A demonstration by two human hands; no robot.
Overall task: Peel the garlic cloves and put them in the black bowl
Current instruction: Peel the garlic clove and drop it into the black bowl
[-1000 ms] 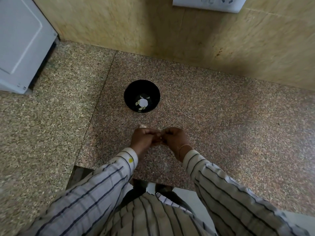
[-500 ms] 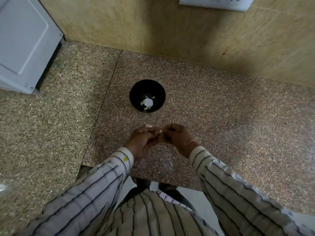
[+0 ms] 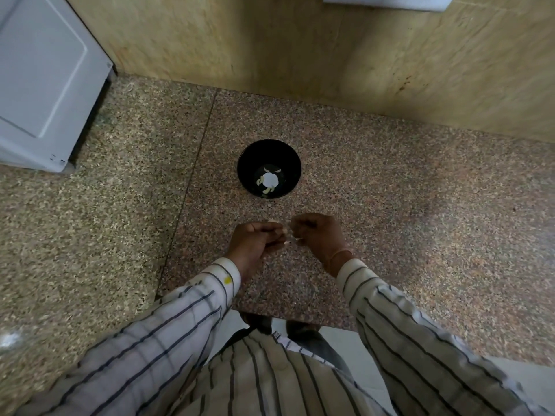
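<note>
Far to the left of the hands, a white appliance (image 3: 39, 85) stands on the speckled worktop (image 3: 120, 235). The left hand (image 3: 255, 244) has its fingers curled, tips turned rightward. A pale scrap (image 3: 273, 220) lies just beyond it. Farther beyond both hands, apart from them, sits the black bowl (image 3: 247, 163), with peeled cloves (image 3: 267, 190) in its bottom. A small pale garlic clove (image 3: 289, 240) is pinched between the two sets of fingertips; how much skin remains cannot be told. The right hand (image 3: 319, 235) is curled likewise.
</note>
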